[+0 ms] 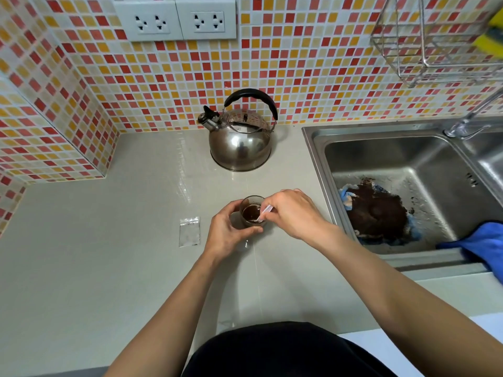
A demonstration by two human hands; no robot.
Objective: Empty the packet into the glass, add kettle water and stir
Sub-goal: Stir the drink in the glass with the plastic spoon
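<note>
A small clear glass (251, 210) holding dark brown liquid stands on the beige counter. My left hand (227, 229) wraps around its left side. Pinched in my right hand (292, 213) is a thin white stirrer (263, 213), whose tip dips into the liquid. The clear plastic packet (189, 231) lies flat and see-through on the counter to the left of the glass. A steel kettle (241, 140) with a black handle stands upright behind the glass, near the tiled wall.
A steel sink (424, 159) at the right holds brown grounds on a blue cloth (375, 210). Another blue cloth (479, 246) hangs over its front rim. A tap (468, 123) rises behind it, with a wire rack (435, 42) above. Wall sockets (177, 20) sit above the kettle.
</note>
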